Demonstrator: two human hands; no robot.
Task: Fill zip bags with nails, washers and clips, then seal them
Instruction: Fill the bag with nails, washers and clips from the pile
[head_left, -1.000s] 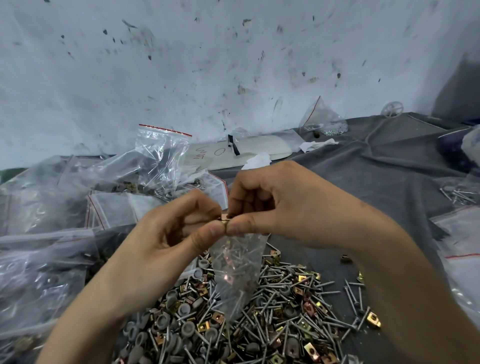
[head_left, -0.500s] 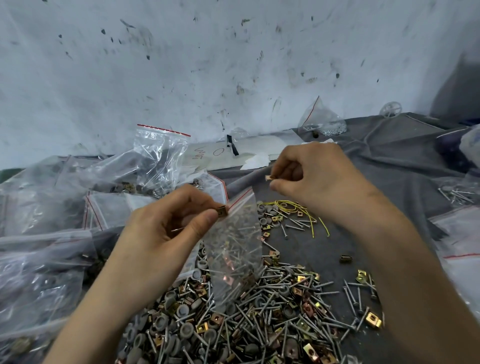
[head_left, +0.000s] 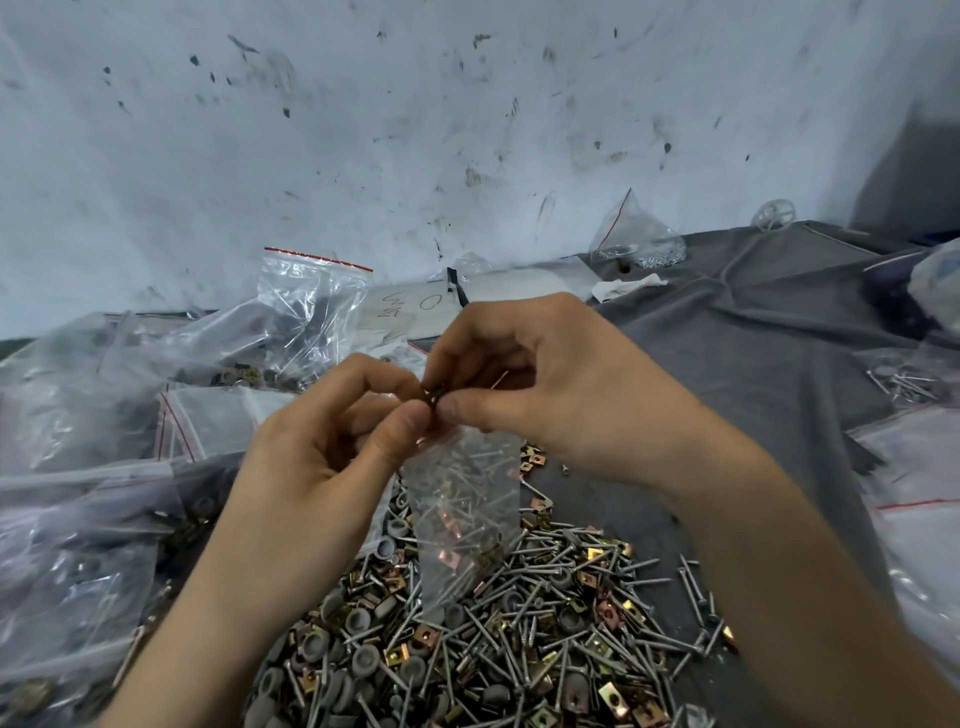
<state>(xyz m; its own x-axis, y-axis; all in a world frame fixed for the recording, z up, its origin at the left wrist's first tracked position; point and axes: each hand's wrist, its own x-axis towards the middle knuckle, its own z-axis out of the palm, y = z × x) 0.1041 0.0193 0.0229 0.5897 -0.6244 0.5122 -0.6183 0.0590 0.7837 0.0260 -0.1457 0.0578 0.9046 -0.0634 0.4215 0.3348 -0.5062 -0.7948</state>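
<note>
A small clear zip bag (head_left: 465, 512) hangs over a heap of nails, grey washers and brass clips (head_left: 498, 639). My left hand (head_left: 332, 447) pinches the bag's top edge between thumb and forefinger. My right hand (head_left: 524, 384) meets it there, thumb and fingers pinching a small dark clip (head_left: 434, 397) at the bag's mouth. The bag looks see-through, with a few copper-coloured clips showing inside; whether nails lie inside or behind it I cannot tell.
Piled clear zip bags (head_left: 306, 317) with red seal strips fill the left side. A grey cloth (head_left: 753, 374) covers the table. More bags lie at the right edge (head_left: 914, 467), one holding nails (head_left: 904, 382). A bag of small parts (head_left: 636, 239) leans on the stained wall.
My right hand had pulled up and to the right with a clip half a second ago. It has come back down to the bag's mouth beside my left thumb.
</note>
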